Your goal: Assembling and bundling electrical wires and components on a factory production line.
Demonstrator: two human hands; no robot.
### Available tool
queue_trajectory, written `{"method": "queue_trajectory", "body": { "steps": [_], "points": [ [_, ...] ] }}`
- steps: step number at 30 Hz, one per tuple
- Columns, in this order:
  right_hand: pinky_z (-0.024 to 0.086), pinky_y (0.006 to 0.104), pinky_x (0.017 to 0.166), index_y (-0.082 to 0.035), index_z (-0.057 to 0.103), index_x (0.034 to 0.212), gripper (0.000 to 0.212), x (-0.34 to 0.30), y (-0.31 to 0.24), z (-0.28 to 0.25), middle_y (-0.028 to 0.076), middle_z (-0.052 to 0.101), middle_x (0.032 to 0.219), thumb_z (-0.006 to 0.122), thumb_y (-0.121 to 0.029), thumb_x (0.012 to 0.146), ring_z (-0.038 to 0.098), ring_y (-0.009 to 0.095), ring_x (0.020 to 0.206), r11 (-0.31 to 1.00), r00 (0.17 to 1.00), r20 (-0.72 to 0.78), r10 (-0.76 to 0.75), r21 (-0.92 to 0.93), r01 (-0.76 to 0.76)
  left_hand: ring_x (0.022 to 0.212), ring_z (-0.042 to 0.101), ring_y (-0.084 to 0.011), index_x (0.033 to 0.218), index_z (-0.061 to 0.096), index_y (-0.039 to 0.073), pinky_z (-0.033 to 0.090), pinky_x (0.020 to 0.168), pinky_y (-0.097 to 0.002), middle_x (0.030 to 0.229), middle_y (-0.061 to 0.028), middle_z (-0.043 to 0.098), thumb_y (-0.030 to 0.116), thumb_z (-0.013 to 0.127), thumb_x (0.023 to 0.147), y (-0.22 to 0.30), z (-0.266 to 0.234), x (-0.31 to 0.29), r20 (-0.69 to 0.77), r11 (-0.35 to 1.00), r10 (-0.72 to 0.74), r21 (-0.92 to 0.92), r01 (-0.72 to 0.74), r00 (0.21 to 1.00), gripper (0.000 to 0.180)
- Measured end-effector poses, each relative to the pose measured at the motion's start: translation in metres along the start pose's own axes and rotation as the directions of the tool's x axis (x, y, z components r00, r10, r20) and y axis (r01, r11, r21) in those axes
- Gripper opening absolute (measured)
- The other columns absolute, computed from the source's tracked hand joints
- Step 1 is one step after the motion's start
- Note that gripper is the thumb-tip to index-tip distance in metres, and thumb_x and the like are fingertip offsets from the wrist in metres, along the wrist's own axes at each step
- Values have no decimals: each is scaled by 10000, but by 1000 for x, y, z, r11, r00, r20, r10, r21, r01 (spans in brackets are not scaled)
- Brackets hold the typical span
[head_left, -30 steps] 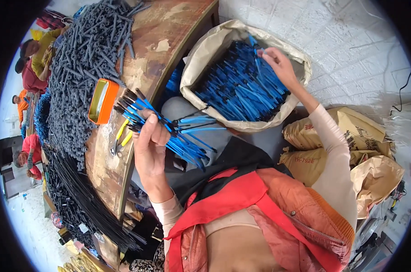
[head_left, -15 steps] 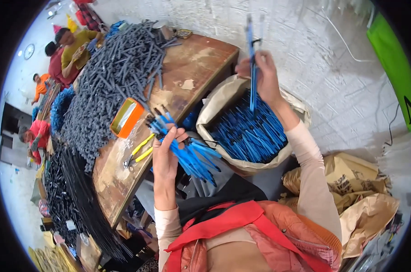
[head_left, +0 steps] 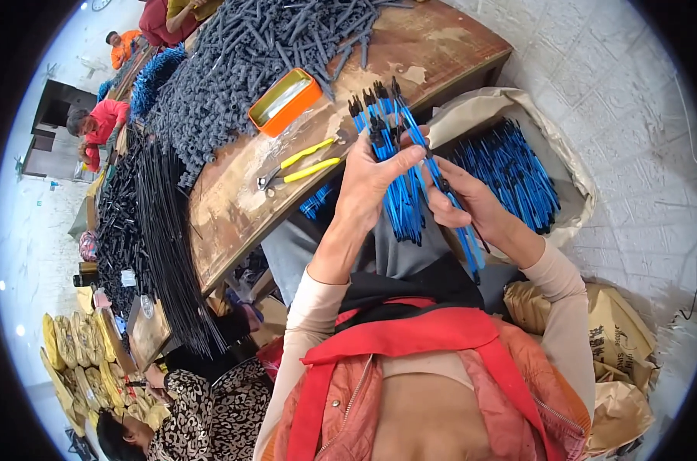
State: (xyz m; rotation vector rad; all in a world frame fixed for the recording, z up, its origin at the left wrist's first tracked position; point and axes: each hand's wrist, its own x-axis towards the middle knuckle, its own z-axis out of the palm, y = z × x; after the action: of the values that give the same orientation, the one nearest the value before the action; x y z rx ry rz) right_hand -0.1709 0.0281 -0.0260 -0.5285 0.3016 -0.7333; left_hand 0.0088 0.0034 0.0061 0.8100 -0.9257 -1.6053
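Note:
A bunch of thin blue rods with black ends point(head_left: 407, 207) is gripped in my left hand point(head_left: 368, 173), its fingers wrapped round the upper part. Close beside it on the right, my right hand point(head_left: 471, 200) pinches a blue rod with a black collar point(head_left: 466, 250), held slanting against the bunch. Whether that is one rod or a few together I cannot tell. To the right of my hands stands an open paper sack point(head_left: 571, 154), holding many more blue rods point(head_left: 510, 173).
On the wooden table point(head_left: 233, 200) lie yellow-handled pliers point(head_left: 302, 163), an orange box point(head_left: 287, 104), a heap of grey tubes point(head_left: 218, 84) and long black strands point(head_left: 164, 238). Crumpled brown sacks point(head_left: 625, 338) lie at right. A person in a patterned top point(head_left: 210, 415) is at lower left; others are farther off.
My right hand has come down from above the sack with its rod to my left hand's bunch. The bunch now stands more upright. The view has turned, bringing a patterned-top person into sight.

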Motion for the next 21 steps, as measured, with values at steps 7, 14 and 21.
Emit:
{"method": "queue_trajectory", "body": {
  "steps": [7, 14, 21],
  "points": [
    [413, 232, 465, -50, 534, 1112, 266, 0, 10, 19, 63, 603, 764, 452, -288, 1026, 526, 126, 502, 994, 973, -227, 29, -94, -51, 766, 601, -99, 1062, 604, 62, 475, 666, -236, 881, -14, 639, 65, 792, 774, -10, -13, -3, -68, 999, -16, 42, 19, 998, 344],
    [513, 287, 700, -8, 570, 1051, 207, -7, 31, 4, 74, 661, 865, 511, -201, 1005, 639, 134, 742, 692, 908, -159, -389, -701, 174, 715, 647, -200, 1115, 545, 40, 540, 616, -339, 826, -99, 642, 183, 605, 938, -2, -9, -19, -34, 996, -53, -75, 50, 998, 236],
    [490, 316, 727, -34, 643, 943, 245, -46, 39, -27, 104, 666, 865, 560, -265, 949, 642, 189, 804, 283, 957, -154, -245, -956, -81, 854, 653, -258, 1099, 526, 0, 463, 889, -396, 915, -186, 682, 96, 615, 873, 21, -39, -59, -51, 945, -175, 271, 183, 983, 261]
  ]
}}
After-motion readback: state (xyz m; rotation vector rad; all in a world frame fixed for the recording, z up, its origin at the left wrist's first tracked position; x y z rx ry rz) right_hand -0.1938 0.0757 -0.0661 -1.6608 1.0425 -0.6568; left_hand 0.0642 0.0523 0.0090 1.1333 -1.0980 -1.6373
